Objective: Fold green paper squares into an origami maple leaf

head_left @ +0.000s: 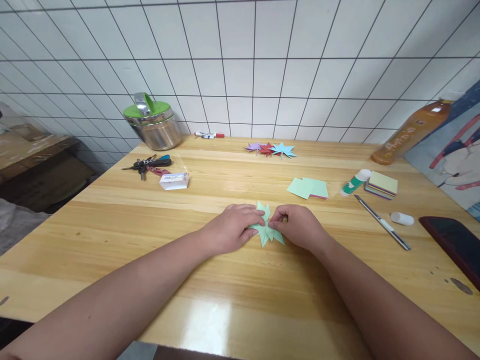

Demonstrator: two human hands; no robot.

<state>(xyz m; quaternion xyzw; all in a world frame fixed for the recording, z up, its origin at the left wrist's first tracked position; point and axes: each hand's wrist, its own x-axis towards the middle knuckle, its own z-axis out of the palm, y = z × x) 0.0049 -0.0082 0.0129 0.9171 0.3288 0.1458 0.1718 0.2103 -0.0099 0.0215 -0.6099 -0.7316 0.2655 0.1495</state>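
A pale green folded paper star [265,236] lies on the wooden table in front of me, its points spread out. My left hand [237,226] rests over the star's left side, fingers and thumb closed on the paper and holding it against the table. From the right, my right hand [302,226] pinches the star near its middle between thumb and fingertips. Both hands cover part of the folds. Just beyond my right hand lie loose green paper squares [315,188]. Finished-looking paper stars in purple, red and blue [283,150] sit farther back.
On the right are a glue stick [356,182], sticky notes [381,184], a utility knife [382,222], a white cap-like piece [402,218], a phone [455,245] and a bottle [410,132]. Leftward stand a steel pot [159,131], keys [142,164], a small box [174,181] and a marker [209,135].
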